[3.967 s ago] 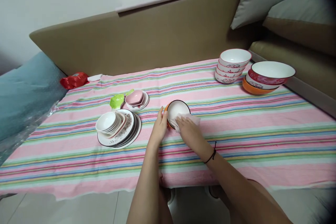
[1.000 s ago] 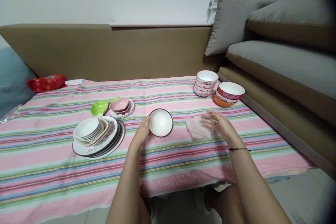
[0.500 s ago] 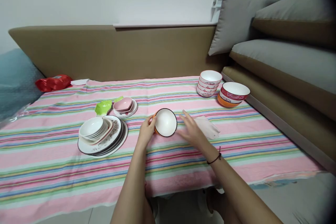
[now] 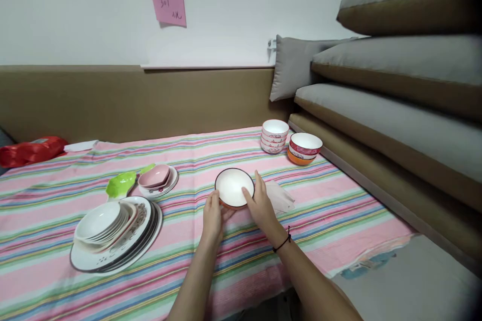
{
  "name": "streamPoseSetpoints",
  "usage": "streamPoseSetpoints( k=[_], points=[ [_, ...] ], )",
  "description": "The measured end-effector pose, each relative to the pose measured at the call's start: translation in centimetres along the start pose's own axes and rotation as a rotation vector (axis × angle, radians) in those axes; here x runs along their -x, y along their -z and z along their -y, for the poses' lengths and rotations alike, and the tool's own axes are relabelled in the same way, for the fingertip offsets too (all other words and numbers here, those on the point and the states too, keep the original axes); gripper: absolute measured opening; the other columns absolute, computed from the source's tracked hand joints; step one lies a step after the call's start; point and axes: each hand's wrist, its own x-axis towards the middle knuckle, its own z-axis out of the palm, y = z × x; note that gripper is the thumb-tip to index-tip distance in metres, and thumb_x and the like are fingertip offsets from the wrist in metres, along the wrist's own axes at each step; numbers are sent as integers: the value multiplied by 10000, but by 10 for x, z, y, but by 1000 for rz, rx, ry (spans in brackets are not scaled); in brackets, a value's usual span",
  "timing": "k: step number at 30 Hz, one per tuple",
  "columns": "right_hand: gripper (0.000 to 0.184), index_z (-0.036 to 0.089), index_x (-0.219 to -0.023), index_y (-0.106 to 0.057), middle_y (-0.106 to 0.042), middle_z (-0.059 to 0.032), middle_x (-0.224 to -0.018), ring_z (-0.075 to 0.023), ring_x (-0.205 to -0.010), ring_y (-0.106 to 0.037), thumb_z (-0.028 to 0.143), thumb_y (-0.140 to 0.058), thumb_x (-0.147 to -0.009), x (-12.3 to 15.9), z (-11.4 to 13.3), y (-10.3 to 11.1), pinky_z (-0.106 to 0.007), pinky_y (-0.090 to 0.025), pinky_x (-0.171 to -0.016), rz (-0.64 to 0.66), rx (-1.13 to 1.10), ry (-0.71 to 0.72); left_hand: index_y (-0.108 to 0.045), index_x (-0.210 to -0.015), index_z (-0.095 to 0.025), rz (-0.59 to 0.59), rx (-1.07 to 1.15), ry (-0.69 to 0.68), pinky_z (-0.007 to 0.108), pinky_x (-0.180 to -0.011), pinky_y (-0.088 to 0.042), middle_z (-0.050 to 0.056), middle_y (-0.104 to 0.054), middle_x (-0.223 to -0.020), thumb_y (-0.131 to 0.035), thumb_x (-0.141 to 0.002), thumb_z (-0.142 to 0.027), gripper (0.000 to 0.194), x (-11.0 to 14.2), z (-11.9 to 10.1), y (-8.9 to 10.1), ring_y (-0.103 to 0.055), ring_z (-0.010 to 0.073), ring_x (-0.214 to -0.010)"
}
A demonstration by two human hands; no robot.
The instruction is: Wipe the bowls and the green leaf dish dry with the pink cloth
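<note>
Both hands grip one small round bowl (image 4: 234,188), white inside with a dark rim and orange outside, at mid bench (image 4: 339,210) on the striped pink cloth: left hand (image 4: 213,215) at its near-left edge, right hand (image 4: 261,205) on its right rim. Just right lies a crumpled pale tissue (image 4: 280,196).

Soft, even indoor light, no glare.
We note faint shadows, a dark vignette top right, wide-angle bending at edges, mild softness.
</note>
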Motion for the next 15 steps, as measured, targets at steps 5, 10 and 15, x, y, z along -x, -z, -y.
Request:
streamPoseSetpoints(
  k=[5, 10, 15],
  points=[
    [1148, 178, -1525, -60, -134, -175, -1579, -333, -1464, -90, 550, -729, -670, 2, 16, 15, -532, -197, -1160, 118, 241, 148, -589, -1151, -198, 6, -99, -67, 279, -586, -577, 49, -627, -952, -668, -763, -429, 459, 0, -1, -2, -639, 135, -710],
    [1311, 211, -1521, -124, -165, -203, -1546, -419, -1433, -114, 585, -830, -481, -2, 39, 28, -593, -222, -1112, 151, 388, 166, -622, -1156, -182, 74, -170, -157, 211, -589, -525, 57, -663, -979, -721, -681, -509, 586, 3, -1, -3, -643, 138, -764],
    [1248, 176, -1507, -191, -298, -229, -1435, -403, -1327, -328, 412, -851, -475, -9, 48, 45, -540, -370, -1019, 205, 429, 169, -596, -1203, -241, 198, -57, -19, 276, -639, -561, 69, -655, -1114, -722, -693, -492, 582, 11, 1, -10, -685, 167, -781]
  ],
)
